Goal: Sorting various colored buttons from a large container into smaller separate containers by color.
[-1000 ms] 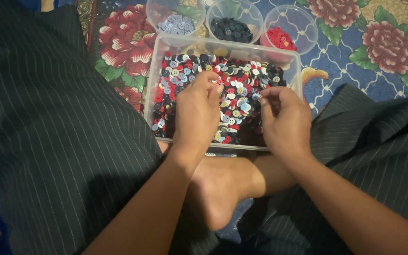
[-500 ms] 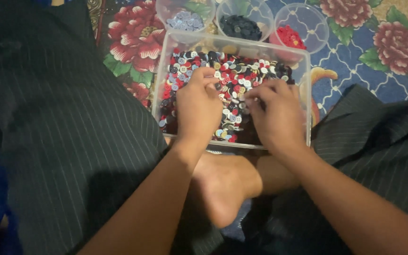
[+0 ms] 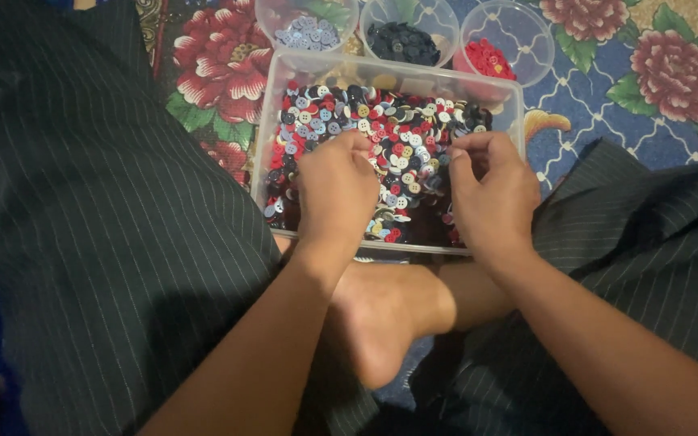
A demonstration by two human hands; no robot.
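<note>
- Both hands are seen curled, knuckles up, over a clear rectangular tub (image 3: 278, 105): the left hand (image 3: 335, 194) is set on the near middle of the mixed buttons (image 3: 389, 129), the right hand (image 3: 490, 190) on the near right part, and the two are held a little apart.
- Fingertips of each hand are bent down into the pile; whether a button is pinched in either cannot be told, since the fingertips are hidden by the backs of the hands.
- Nearest the camera, a bare foot (image 3: 381, 323) is tucked under the forearms, between legs covered in dark pinstriped cloth (image 3: 123, 242).
- The tub is rested just beyond the foot on a flowered mat (image 3: 648, 73), and is filled with red, blue-grey, white, dark and a few tan buttons, all mingled.
- Beyond the tub's far wall, three round clear bowls are lined up: a left bowl (image 3: 272, 16) with a small heap of blue-grey buttons, a middle bowl (image 3: 446, 20) with a fuller heap of dark ones, a right bowl (image 3: 539, 48) with a small heap of red ones.
- Sorting by colour is judged to be at an early stage: only modest heaps are gathered in the bowls, while the bulk is left mixed in the tub.
- White and tan buttons are seen in no bowl.
</note>
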